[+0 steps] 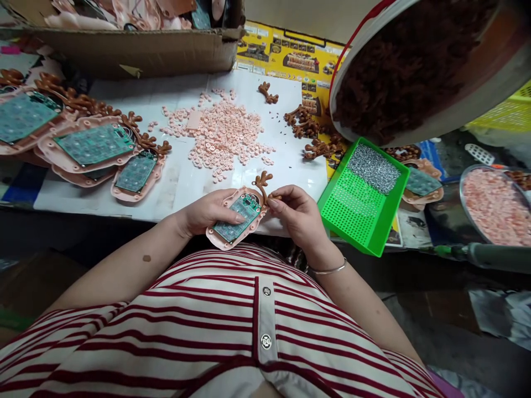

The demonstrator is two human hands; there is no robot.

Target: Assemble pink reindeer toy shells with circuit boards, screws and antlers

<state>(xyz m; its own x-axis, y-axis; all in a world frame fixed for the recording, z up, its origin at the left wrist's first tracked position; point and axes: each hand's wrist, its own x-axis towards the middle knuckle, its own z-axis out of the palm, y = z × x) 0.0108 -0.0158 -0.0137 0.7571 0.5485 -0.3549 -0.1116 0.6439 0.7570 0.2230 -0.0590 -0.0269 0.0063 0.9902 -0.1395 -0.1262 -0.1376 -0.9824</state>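
Observation:
My left hand (pixel 213 210) is closed round a pink plastic toy shell (pixel 224 237), its thumb lying on the green circuit board (pixel 243 213) inside. A brown antler piece (pixel 263 182) sits at the shell's upper right edge, with one branch standing up. My right hand (pixel 301 213) pinches the antler piece's other branch between thumb and fingertips. The shell is tilted, open side up, in front of my striped shirt.
Small pink plastic parts (pixel 226 130) lie heaped mid-table. Finished-looking shells with antlers (pixel 95 143) are stacked at left, below a cardboard box (pixel 136 52). A green basket (pixel 360 215) holds screws (pixel 373 168). Loose antlers (pixel 305 121) lie near a tilted tub (pixel 340 105).

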